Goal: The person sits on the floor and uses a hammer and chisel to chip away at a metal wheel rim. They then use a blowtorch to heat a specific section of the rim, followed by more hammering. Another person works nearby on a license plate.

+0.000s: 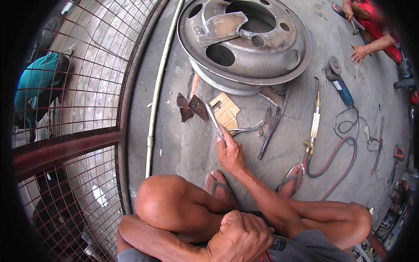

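Note:
My right hand [231,150] is closed around a thin, pale, flat strip [213,118], whose far end points at a small rusty metal plate [198,107]. I cannot tell the strip's exact kind. Just beyond the hand lies a notched piece of cardboard [226,112]. Another rusty piece [184,108] lies to its left. Silver curved handles [251,128] and a dark metal tool [269,133] rest right of the cardboard. My left hand [240,238] is curled into a fist over my lap; whatever is inside its fingers, if anything, is hidden.
A large steel wheel rim [279,65] stands ahead, a cut metal plate [222,27] on it. Rightward lie a brass torch [314,124] with hoses [349,161] and an angle grinder [341,85]. A co-worker's hand [360,53] touches the floor. A pipe [155,105] and mesh fence [96,65] run along the left.

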Tool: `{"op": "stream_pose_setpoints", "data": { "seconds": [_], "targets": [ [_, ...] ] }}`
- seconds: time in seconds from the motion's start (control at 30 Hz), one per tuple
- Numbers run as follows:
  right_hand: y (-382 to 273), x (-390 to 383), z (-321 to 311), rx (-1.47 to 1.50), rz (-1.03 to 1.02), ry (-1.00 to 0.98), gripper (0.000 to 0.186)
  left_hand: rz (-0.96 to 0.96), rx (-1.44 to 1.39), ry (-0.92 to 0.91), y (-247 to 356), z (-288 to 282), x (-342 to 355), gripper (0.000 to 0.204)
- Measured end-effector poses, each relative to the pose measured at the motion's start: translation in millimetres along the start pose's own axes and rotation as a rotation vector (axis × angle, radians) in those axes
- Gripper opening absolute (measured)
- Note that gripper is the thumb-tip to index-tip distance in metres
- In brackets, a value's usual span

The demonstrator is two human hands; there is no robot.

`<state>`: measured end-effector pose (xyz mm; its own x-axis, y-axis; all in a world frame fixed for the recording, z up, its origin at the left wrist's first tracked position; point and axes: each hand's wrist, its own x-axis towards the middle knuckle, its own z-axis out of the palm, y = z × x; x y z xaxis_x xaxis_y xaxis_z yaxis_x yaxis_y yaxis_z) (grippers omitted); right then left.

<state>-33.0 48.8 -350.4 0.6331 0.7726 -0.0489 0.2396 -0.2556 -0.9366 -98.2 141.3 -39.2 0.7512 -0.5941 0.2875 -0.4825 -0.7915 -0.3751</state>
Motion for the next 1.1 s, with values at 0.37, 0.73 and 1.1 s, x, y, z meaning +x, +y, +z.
{"op": "stream_pose_setpoints", "data": {
  "seconds": [0.37,0.73,1.1],
  "targets": [
    [-8.3,-10.3,-6.4,-0.055,0.080,-0.085,0.051,0.001,-0.020,-0.006,7.4,2.9,2.6,0.043],
    [-17.6,0.6,-5.9,-0.027,-0.093,0.045,0.051,0.009,-0.008,-0.054,19.9,1.3,4.7,0.051],
    [-17.9,1.3,-8.2,-0.053,0.091,-0.135,0.047,0.071,-0.019,-0.012,14.9,1.9,6.7,0.051]
  ]
}}
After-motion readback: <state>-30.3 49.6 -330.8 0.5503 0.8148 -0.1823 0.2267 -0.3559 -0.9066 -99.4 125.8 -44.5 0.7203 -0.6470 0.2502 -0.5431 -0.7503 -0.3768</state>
